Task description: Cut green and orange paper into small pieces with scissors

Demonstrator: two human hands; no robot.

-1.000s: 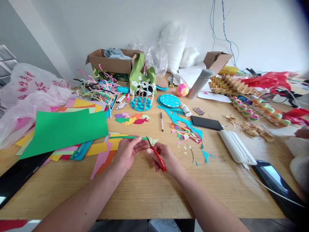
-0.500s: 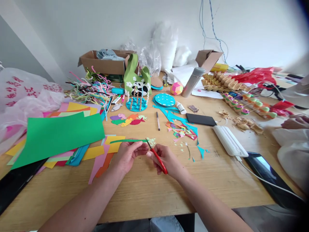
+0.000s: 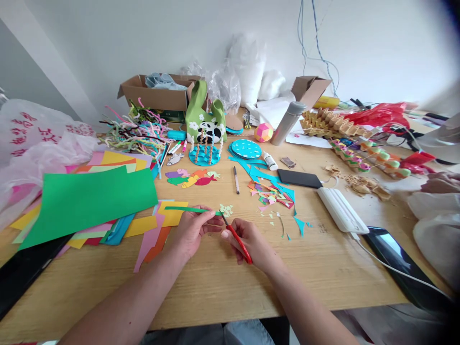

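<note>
Lg flat green paper sheet (image 3: pixel 97 201) at L; thin green paper strip (image 3: pixel 187 209) over wood tabletop (image 3: pixel 215 292), grip of L hand (image 3: pixel 192 230) pinching it; red-handled metal scissors (image 3: pixel 239 242), blades at strip's R end, grip of R hand (image 3: pixel 253 242) closed round handles.

A ball (image 3: pixel 263 132) sits just left of the flask (image 3: pixel 286 126), a panda bag (image 3: pixel 209 118) farther left; a bottle (image 3: pixel 270 161) and a black slab (image 3: pixel 300 178) lie in front of the flask.
</note>
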